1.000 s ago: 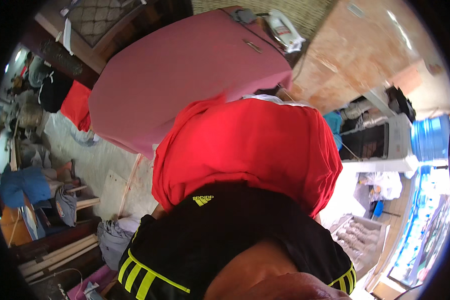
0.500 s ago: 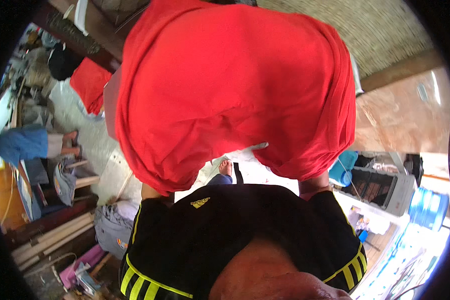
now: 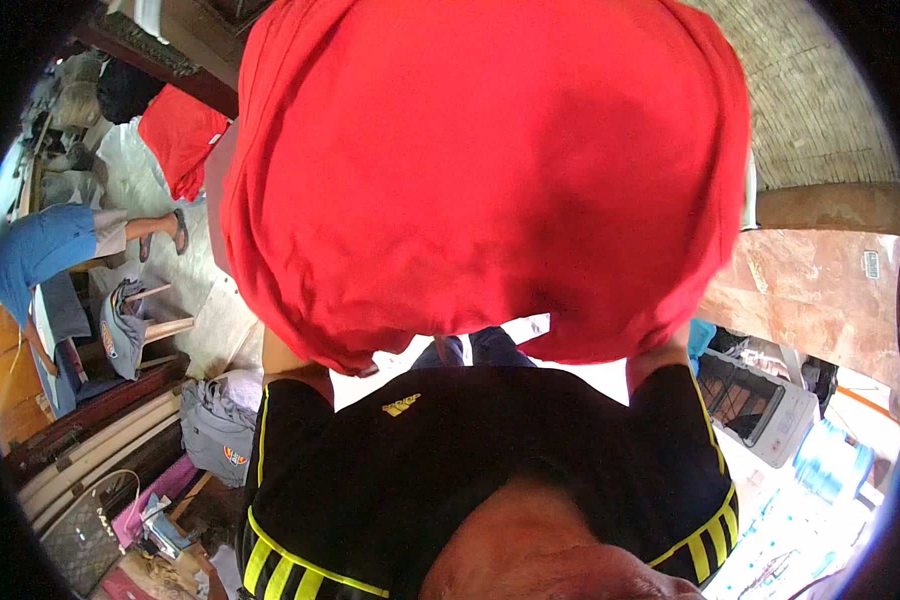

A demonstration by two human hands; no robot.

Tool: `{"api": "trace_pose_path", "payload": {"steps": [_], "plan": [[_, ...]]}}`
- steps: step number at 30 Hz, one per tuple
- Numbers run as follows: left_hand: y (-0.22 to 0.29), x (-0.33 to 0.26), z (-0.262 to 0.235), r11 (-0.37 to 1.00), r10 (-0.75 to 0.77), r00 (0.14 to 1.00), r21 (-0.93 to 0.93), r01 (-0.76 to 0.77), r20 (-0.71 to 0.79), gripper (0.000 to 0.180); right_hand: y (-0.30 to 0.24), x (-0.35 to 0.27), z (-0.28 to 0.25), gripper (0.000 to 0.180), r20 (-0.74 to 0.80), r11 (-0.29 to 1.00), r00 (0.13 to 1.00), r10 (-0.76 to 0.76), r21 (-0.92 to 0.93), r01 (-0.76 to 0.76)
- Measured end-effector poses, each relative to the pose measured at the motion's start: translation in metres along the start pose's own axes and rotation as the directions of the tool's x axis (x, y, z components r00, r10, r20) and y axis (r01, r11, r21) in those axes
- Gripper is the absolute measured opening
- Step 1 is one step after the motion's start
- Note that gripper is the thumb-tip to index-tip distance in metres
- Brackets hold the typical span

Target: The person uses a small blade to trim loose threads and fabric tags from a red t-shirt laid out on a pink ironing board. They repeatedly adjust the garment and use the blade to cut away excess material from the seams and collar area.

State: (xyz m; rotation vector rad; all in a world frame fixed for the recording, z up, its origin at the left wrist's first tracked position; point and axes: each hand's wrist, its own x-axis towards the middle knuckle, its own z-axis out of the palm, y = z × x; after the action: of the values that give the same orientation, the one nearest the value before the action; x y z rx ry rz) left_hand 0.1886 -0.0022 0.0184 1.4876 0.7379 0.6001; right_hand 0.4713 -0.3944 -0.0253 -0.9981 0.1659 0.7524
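A large red garment, probably a T-shirt, is spread in front of my chest. It reaches the upper edge of the head view and hangs in folds at both sides. My left arm goes up under its left side and my right arm under its right. Both hands are hidden by the red cloth, so their fingers do not show. Below its lower edge my dark trousers show.
Another red garment lies at the far left. A person in a blue shirt bends over a board at left. Grey shirts and wooden bars lie nearer. A woven mat, brown sheeting and a grey machine are at right.
The red garment has risen and spread wider, its lower edge flatter. My arms have moved slightly apart. My foot no longer shows below it. The person at left shows more of their legs.
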Motion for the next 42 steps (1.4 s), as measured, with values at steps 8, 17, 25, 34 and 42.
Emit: {"api": "trace_pose_path", "payload": {"steps": [8,17,25,34,42], "plan": [[-0.011,-0.046,-0.016,0.891,-0.209,0.977,-0.42,0.171,-0.047,0.07,-0.016,0.005,0.024,0.064,0.153,0.971,0.987,0.042,0.225,-0.076],[-0.017,-0.119,-0.001,0.968,-0.23,0.972,0.113,0.224,0.038,0.067,0.059,-0.115,0.024,0.095,0.154,0.174,0.898,-0.413,-0.954,0.244],[0.005,-0.162,-0.006,0.905,-0.378,0.926,-0.217,0.366,-0.013,0.071,-0.006,-0.127,-0.002,0.085,0.198,0.481,0.935,-0.293,-0.815,0.323],[-0.048,-0.2,-0.017,0.974,-0.205,0.979,0.105,0.203,0.013,0.05,0.002,-0.109,-0.066,0.089,0.265,0.054,0.925,-0.273,-0.956,0.29],[-0.054,-0.196,-0.016,0.975,-0.148,0.978,0.143,0.168,-0.146,0.043,-0.052,-0.024,-0.053,0.059,0.608,-0.585,0.523,-0.597,-0.776,0.234]]}}
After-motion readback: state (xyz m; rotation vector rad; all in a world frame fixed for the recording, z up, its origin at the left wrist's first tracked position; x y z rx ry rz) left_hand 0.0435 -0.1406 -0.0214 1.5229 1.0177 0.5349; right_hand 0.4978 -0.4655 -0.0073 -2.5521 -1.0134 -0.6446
